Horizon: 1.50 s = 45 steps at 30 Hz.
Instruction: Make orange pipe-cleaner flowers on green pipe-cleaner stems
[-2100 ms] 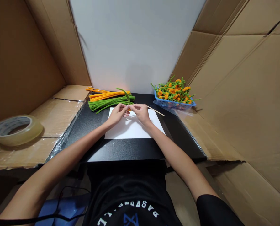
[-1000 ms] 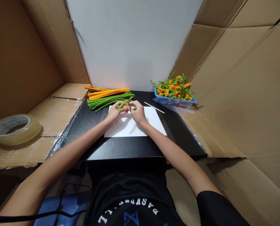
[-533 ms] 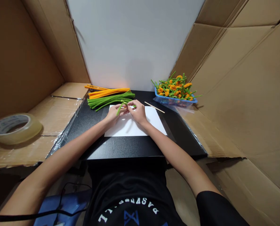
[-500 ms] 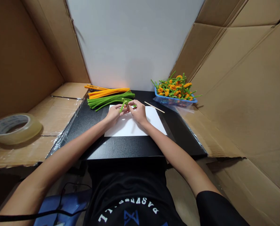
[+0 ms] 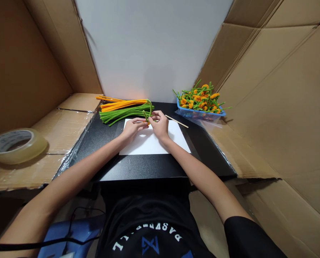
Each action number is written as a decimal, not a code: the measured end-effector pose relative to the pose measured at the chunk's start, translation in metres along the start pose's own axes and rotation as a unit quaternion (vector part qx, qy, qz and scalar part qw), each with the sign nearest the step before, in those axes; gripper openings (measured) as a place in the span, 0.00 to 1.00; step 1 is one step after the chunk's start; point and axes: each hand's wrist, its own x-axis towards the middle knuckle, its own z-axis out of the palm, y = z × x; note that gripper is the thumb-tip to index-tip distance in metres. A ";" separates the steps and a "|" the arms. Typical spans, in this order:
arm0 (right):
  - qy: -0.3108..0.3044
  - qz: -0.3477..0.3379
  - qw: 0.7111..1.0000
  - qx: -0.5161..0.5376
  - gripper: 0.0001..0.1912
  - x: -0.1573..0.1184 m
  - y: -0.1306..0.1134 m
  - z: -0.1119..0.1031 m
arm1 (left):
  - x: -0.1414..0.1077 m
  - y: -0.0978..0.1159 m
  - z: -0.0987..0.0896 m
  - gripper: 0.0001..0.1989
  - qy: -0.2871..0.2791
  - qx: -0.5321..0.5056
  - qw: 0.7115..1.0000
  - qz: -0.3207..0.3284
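Observation:
Above a white sheet of paper (image 5: 151,143), both my hands meet around a pipe-cleaner flower with a bent green stem (image 5: 150,106) and a bit of orange at its base. My left hand (image 5: 134,128) is closed, its fingertips pinching the orange part. From the other side my right hand (image 5: 159,125) grips the green pipe cleaner, fingers curled. My fingers hide most of the flower. Just behind my hands lie a bundle of green pipe cleaners (image 5: 119,115) and a bundle of orange pipe cleaners (image 5: 122,105).
A blue basket (image 5: 200,115) full of orange-and-green pipe-cleaner flowers stands at the back right. A thin wooden stick (image 5: 177,121) lies beside the paper on the black table (image 5: 138,168). A roll of clear tape (image 5: 36,147) rests on cardboard at left. Cardboard walls flank both sides.
The green pipe cleaner now arches up higher between my hands, with its loop above the fingers. My hands have shifted slightly, and some orange shows at the left fingertips.

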 end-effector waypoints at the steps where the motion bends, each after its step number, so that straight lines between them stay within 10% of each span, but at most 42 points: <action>1: -0.001 0.001 1.000 -0.002 0.10 0.000 0.000 0.000 | 0.000 0.000 0.000 0.12 0.000 0.003 1.000 0.001; 21: -0.188 -0.071 0.979 -0.017 0.10 0.025 0.017 -0.013 | 0.002 0.003 -0.007 0.16 0.018 0.006 0.998 0.056; 31: -0.112 -0.077 0.990 -0.037 0.06 0.013 0.003 -0.012 | 0.000 0.007 -0.003 0.13 0.042 0.054 0.998 0.019; 45: -0.176 -0.019 0.984 0.033 0.05 0.026 0.017 -0.014 | -0.002 0.004 -0.003 0.19 0.008 0.050 0.997 0.062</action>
